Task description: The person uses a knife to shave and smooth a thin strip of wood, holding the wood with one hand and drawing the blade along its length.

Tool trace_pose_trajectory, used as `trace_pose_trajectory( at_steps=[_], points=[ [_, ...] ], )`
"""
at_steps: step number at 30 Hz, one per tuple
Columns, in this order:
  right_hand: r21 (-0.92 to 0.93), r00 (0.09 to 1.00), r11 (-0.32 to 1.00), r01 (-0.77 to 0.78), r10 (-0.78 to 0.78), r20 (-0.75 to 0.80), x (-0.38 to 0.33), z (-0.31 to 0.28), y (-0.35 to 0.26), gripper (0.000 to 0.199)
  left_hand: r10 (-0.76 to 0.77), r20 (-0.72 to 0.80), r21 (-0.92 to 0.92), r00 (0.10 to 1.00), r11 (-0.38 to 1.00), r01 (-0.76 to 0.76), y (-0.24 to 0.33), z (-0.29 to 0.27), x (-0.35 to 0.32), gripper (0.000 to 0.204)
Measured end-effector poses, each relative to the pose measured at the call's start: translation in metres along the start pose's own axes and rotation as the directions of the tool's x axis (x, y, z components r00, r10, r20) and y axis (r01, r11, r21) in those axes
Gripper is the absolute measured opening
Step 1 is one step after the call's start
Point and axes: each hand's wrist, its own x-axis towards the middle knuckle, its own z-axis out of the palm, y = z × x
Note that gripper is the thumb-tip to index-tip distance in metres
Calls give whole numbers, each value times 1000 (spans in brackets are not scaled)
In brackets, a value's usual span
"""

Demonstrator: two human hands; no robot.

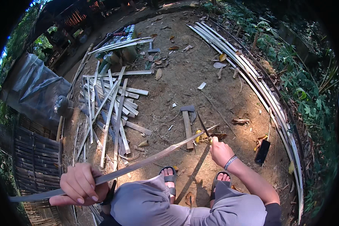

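A long, flat bamboo strip point(147, 159) slants across in front of me, from the lower left up to the middle. My left hand point(79, 184) is closed round its near part, fingers over the top. My right hand point(221, 154) grips the handle of a knife point(202, 123), its dark, narrow blade pointing up and away to the left. The strip's far end, rough and splintered, lies by the knife near my right hand; whether the edge touches it I cannot tell. My knees are bent on both sides of the work.
A wooden-handled hammer or axe point(187, 128) lies ahead on the dirt. Many cut strips point(113, 109) are heaped at left. Long pale poles point(252, 71) curve along the right, near a black phone point(262, 151). My sandalled feet point(169, 180) are below.
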Motion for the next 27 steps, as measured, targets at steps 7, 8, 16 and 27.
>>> trace_pose_trajectory(
  at_steps=[7,8,16,27],
  points=[
    [50,979,983,178,-172,-107,-33,6,-40,23,-74,369,-259,927,949,179,-4,4,16,42],
    [31,986,993,117,-112,-121,-27,9,-36,22,-81,394,-256,915,947,194,-2,6,18,44],
    [70,988,990,123,-115,-105,-30,15,-23,35,-77,-53,-83,996,994,72,0,-19,0,54],
    [56,999,998,-26,28,-32,5,23,11,22,-109,-42,-186,993,978,99,-3,-21,4,49]
  ],
)
